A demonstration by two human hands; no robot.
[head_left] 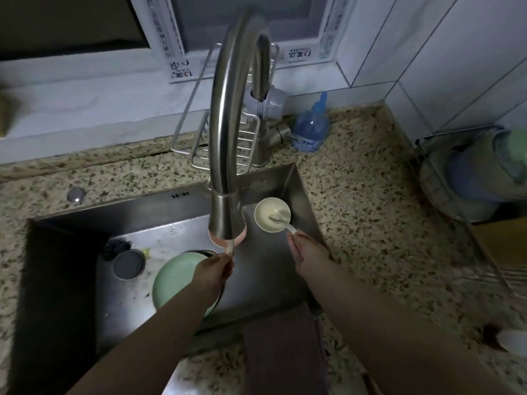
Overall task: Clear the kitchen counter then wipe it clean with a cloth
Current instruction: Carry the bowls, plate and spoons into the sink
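Gripping spoon (pixel 281 220) in bowl (pixel 272 214) near sink (pixel 306 195) wall, right hand (pixel 309 252)

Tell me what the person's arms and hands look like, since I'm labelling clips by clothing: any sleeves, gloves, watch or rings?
Both forearms are bare right up to the bottom edge of the picture, so no sleeves show. The left hand and right hand wear no gloves. No watch or bracelet is visible at either wrist. The light is dim and the fingers look small, so rings cannot be ruled out.
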